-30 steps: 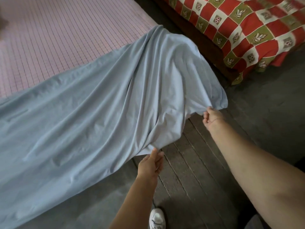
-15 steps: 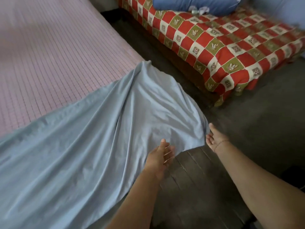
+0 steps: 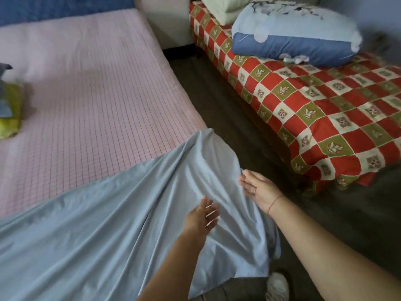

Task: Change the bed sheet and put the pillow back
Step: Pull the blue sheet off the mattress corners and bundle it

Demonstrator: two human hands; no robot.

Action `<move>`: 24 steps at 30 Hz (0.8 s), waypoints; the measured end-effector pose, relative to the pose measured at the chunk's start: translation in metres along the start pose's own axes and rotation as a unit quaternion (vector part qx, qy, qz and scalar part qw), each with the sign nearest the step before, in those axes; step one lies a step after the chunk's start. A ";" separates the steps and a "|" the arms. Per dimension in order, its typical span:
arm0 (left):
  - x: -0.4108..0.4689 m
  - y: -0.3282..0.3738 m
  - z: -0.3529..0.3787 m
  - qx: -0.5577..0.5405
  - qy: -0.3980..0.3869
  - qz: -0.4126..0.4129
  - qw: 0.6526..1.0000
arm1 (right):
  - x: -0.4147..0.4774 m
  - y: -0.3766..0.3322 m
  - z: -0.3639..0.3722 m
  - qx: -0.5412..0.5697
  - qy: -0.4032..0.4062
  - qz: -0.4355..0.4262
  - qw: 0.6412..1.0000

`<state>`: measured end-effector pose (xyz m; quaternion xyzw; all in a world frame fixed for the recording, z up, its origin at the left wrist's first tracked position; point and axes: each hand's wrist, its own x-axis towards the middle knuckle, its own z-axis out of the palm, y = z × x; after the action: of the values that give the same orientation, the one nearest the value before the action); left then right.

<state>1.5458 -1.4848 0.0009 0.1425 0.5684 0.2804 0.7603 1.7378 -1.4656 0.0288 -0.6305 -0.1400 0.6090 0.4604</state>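
A light blue bed sheet (image 3: 97, 224) covers the near part of the bed, and its corner hangs over the bed's right edge toward the floor. Beyond it the pink quilted mattress pad (image 3: 86, 83) lies bare. My left hand (image 3: 201, 218) lies flat on the sheet with straight, spread fingers. At the sheet's right fold my right hand (image 3: 258, 190) touches the cloth with loosely extended fingers. A blue and light blue pillow (image 3: 295, 33) rests on the neighbouring bed.
A second bed with a red, green and cream checked cover (image 3: 325, 101) stands to the right across a narrow strip of dark floor (image 3: 227, 101). A yellow-green bundle (image 3: 8, 109) lies on the pad's left side. My white shoe (image 3: 277, 285) shows below the sheet's corner.
Both hands let go of the sheet's hanging edge and moved up onto the cloth. The view tilted up, bringing the pillow and the bed's far end into sight.
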 end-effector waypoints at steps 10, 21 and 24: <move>0.045 0.029 0.079 -0.165 0.111 0.096 0.975 | 0.088 -0.110 -0.012 -0.150 -0.204 0.022 0.967; 0.065 0.042 0.072 -0.284 0.222 0.159 0.919 | 0.153 -0.151 0.073 -0.268 -0.337 0.025 0.902; 0.067 0.041 0.073 -0.326 0.261 0.162 0.894 | 0.177 -0.157 0.086 -0.291 -0.365 0.035 0.884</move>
<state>1.6176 -1.4050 -0.0069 -0.1017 0.5923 0.5962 0.5323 1.7592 -1.2154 0.0476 -0.4742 -0.4470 0.7433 0.1513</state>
